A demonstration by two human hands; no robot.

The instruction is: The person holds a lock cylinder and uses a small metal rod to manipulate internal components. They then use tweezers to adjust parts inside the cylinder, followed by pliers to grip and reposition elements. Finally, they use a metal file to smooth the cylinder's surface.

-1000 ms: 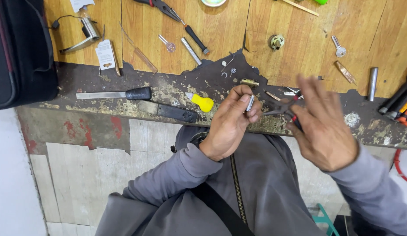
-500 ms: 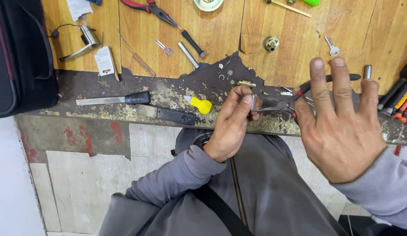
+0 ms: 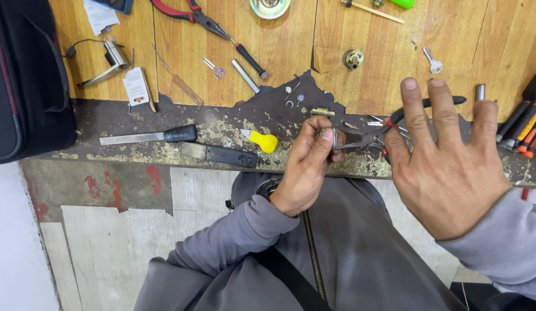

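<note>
The left hand [image 3: 307, 167] pinched a small metal part [image 3: 333, 138] between thumb and fingertips just above the bench's worn front edge [image 3: 164, 151]. The right hand [image 3: 446, 167], fingers spread open, carried slim pliers [image 3: 374, 137] against its palm side. The pliers' long axis ran roughly level, nose pointing left and touching or nearly touching the part, so the part lay between the hands, hard by the left.

a small silver metal piece [image 3: 334, 138] is pinched in the left hand [image 3: 305, 167], black-and-red handles are seen on the pliers [image 3: 394, 124], grey sleeves [image 3: 233, 236] are worn, and a yellow-handled tool [image 3: 262, 140] is laid on the orange-brown wooden tabletop [image 3: 291, 52].
</note>
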